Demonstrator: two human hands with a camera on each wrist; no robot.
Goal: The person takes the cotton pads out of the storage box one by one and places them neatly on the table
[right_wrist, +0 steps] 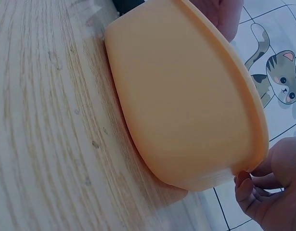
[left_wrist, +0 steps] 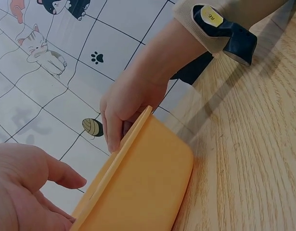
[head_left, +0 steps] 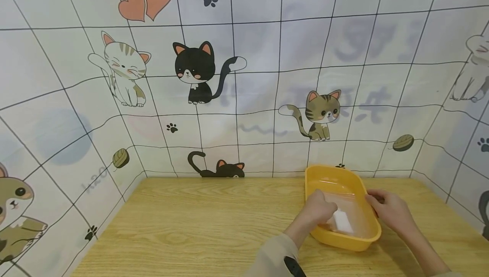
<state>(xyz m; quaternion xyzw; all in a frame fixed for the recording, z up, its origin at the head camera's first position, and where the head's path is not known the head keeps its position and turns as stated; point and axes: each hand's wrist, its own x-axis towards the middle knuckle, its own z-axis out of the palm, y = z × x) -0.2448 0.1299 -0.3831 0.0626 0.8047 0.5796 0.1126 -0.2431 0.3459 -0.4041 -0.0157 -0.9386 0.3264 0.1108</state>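
Observation:
A yellow plastic basin [head_left: 344, 245] stands on the wooden table, with a pale, see-through flat item [head_left: 357, 211] inside that shows reddish lines near its far end. On it lies a small white block-like piece [head_left: 343, 221]. My left hand [head_left: 318, 208] reaches over the basin's near-left side, beside the white piece. In the left wrist view, the left thumb [left_wrist: 66, 173] is spread, while the other fingertips go out of sight behind the rim. My right hand [head_left: 391, 211] grips the rim on the right, as the right wrist view shows, with fingers [right_wrist: 244, 185] at the edge.
The wood-grain table [head_left: 198, 226] stretches away to the left of the basin. Behind and at both sides hangs a white gridded sheet [head_left: 256, 94] with cartoon cats. A dark wrist strap [head_left: 293, 265] sits on the left sleeve.

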